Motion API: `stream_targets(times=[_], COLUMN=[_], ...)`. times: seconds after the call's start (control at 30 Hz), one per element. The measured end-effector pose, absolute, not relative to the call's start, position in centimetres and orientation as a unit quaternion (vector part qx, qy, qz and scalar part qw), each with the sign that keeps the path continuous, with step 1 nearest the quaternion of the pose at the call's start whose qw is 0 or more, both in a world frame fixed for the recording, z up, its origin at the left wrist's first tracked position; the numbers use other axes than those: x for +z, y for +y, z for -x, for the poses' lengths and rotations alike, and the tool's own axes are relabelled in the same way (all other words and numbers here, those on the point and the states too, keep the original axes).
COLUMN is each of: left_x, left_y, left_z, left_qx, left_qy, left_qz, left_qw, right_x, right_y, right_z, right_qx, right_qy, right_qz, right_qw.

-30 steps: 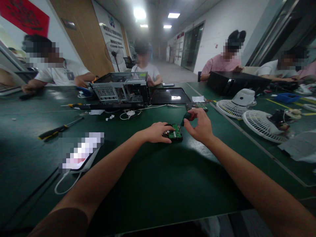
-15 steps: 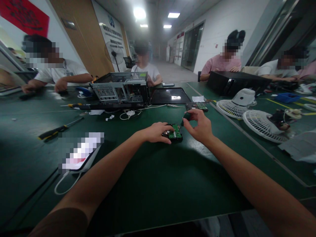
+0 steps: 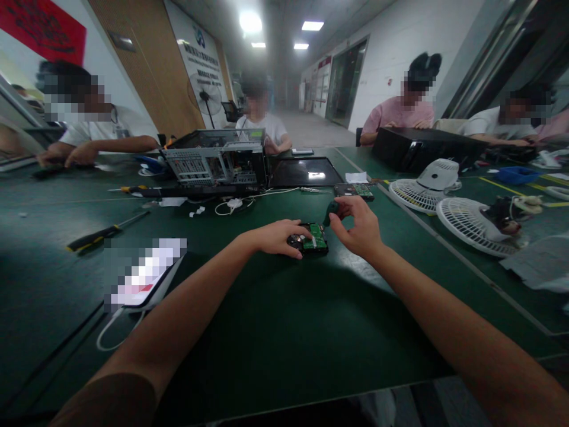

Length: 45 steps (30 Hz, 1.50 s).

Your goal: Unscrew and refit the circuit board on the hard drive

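Observation:
A small hard drive (image 3: 312,239) with a green circuit board facing up lies on the green table (image 3: 284,332). My left hand (image 3: 274,236) rests on the drive's left side, fingers curled round its edge and holding it down. My right hand (image 3: 358,225) is closed round the dark green handle of a small screwdriver (image 3: 331,210), which stands tilted over the drive's right end. The screwdriver's tip is hidden by the board and my fingers.
An open computer case (image 3: 217,159) and a dark side panel (image 3: 304,172) stand behind the drive. Another circuit board (image 3: 355,191), two fan grilles (image 3: 471,224), a black-and-yellow screwdriver (image 3: 104,231), a phone with a cable (image 3: 142,273) and several seated people surround the table.
My left hand has slid a little left and back along the drive, uncovering more of its black body. My right hand stays on the screwdriver, barely moved.

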<state>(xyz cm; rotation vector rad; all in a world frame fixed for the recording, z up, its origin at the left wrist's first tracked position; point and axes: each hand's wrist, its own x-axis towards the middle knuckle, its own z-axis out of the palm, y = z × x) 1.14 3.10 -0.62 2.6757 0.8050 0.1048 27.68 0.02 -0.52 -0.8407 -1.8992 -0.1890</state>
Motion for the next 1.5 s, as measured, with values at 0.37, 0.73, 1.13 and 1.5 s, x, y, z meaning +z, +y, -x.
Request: stream_targets(times=[0.37, 0.73, 1.13, 1.5], left_x=[-0.7, -0.5, -0.7, -0.6], left_y=[3.3, 3.0, 3.2, 3.2], left_z=[-1.1, -1.1, -1.2, -1.2], left_qx=[0.045, 0.044, 0.046, 0.046], left_qy=[0.274, 0.282, 0.277, 0.283], left_qz=[-0.943, -0.942, -0.942, -0.942], left_qw=[0.183, 0.174, 0.182, 0.176], right_x=[-0.7, -1.2, -1.4, -0.2], right_y=[0.2, 0.3, 0.5, 0.1], right_z=[-27.4, -27.3, -27.0, -27.8], right_qx=[-0.029, -0.066, -0.029, -0.087], right_qy=[-0.775, -0.758, -0.761, -0.781], right_qz=[0.327, 0.37, 0.347, 0.363], right_qw=[0.539, 0.534, 0.547, 0.501])
